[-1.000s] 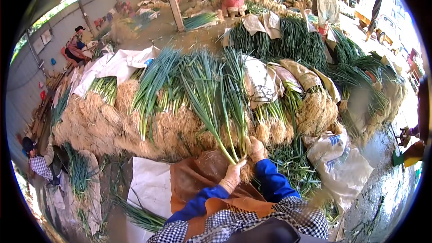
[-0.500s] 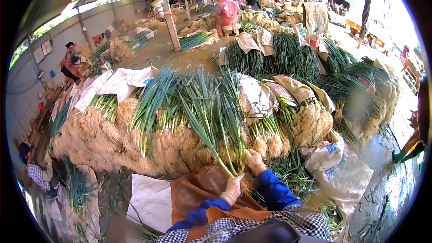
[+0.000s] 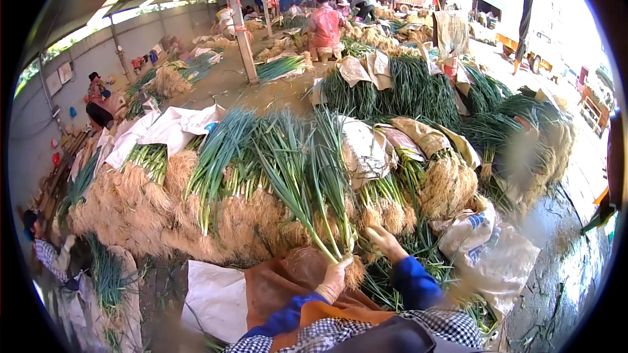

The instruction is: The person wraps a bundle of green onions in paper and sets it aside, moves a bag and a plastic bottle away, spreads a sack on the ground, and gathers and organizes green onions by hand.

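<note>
My left hand [image 3: 335,278] is wrapped round the lower ends of a few green onions [image 3: 320,202], just above their tan roots. Their long green leaves stretch away over the heap in front of me. My right hand [image 3: 386,243] is a little to the right of these stalks and apart from them, its fingers extended with nothing visible in them. It is close to the root ends of a bundle of green onions [image 3: 390,212] in the heap. Below my hands, a brown cloth [image 3: 281,281] covers my lap area.
A long heap of green onions, tan roots [image 3: 131,206] facing me, spans the front. Pale sacks [image 3: 170,131] cover parts of it. A plastic sack [image 3: 500,255] and loose leaves [image 3: 428,261] lie at right. Other people work at left [image 3: 49,255] and farther back [image 3: 325,26].
My right hand has let go of the green onion stalks and moved right, away from them. My left hand keeps its hold. The view has shifted slightly.
</note>
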Demonstrator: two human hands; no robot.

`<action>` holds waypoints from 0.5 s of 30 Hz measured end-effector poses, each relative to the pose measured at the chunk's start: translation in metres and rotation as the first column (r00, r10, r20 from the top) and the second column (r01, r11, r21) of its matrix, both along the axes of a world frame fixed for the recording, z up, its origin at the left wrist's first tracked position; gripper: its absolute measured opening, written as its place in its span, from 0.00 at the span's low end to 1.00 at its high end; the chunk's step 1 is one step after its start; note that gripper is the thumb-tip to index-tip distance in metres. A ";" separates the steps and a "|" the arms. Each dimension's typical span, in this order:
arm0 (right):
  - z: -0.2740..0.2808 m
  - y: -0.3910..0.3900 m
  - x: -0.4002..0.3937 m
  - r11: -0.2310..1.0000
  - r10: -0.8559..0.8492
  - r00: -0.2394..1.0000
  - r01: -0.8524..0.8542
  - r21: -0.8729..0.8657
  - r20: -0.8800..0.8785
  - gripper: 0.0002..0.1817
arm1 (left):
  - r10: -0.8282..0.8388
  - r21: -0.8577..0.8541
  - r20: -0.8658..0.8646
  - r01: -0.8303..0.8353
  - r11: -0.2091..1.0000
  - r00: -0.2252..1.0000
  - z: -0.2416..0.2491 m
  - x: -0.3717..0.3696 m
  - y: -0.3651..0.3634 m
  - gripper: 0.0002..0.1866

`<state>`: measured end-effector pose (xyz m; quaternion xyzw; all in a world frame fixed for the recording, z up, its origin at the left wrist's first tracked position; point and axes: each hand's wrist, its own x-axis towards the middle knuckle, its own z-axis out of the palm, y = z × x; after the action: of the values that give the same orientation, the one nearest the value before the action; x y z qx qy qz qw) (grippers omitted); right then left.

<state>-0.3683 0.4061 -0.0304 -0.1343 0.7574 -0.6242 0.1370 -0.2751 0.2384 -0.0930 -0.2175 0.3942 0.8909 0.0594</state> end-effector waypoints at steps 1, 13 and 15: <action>0.001 -0.028 -0.017 0.996 0.008 0.999 -0.005 0.087 -0.038 0.30 | 0.008 -0.016 -0.009 -0.008 1.000 1.000 0.000 0.003 0.003 0.12; -0.026 -0.043 0.010 0.777 0.136 0.788 0.292 0.558 -0.601 0.15 | 0.126 -0.068 -0.058 -0.130 0.989 0.990 -0.024 0.005 -0.001 0.10; -0.021 -0.014 0.047 0.837 0.337 0.681 0.100 0.539 -0.650 0.09 | 0.057 0.015 -0.034 -0.056 0.998 0.998 -0.017 0.007 0.000 0.10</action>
<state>-0.3217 0.3923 -0.0517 -0.3763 0.8799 -0.2731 -0.0985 -0.2680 0.2384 -0.1100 -0.2126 0.3825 0.8987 0.0290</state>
